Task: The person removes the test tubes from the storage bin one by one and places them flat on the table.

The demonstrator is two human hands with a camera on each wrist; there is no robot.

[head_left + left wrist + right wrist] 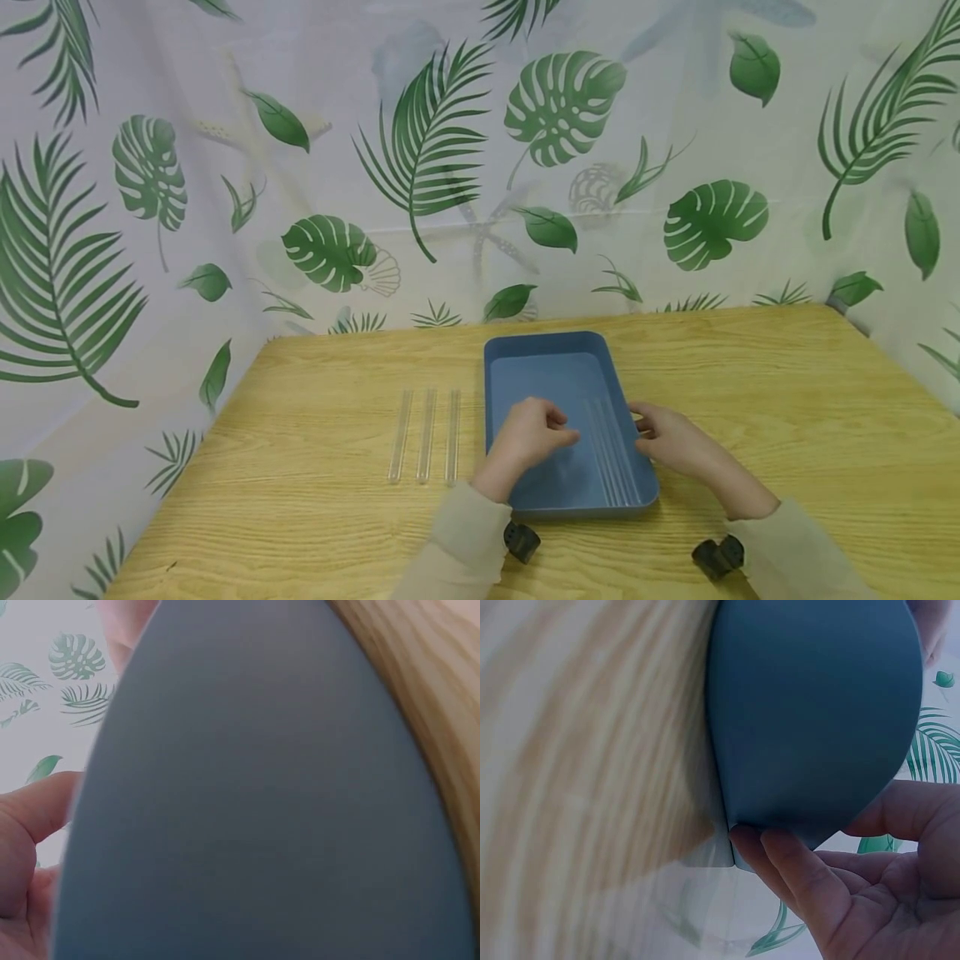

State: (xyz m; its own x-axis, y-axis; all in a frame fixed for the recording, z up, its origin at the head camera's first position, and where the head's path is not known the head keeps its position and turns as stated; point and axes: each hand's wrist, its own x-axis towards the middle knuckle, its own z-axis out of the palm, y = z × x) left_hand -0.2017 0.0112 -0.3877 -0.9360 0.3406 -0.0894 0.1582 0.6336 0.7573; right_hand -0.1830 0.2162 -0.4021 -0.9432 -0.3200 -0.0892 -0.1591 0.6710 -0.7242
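My left hand [531, 437] is over the blue tray [517, 500], its fingers loosely bent and the thumb apart from them. Nothing shows between them; in the left wrist view the tray's wall [255, 787] covers much of this hand. Several slender clear tubes [613, 454] lie side by side along the tray's right part, just right of the left thumb. At the outer right wall of the tray is my right hand [675, 437]. Its fingertips [780, 844] touch the tray's wall [810, 720] low down, and the thumb is near the rim.
Three more clear tubes [423, 437] lie parallel on the wooden table [322, 417], left of the tray. A white cloth [465, 192] with green leaves hangs behind the table. Dark wrist devices [521, 542] sit by both sleeves.
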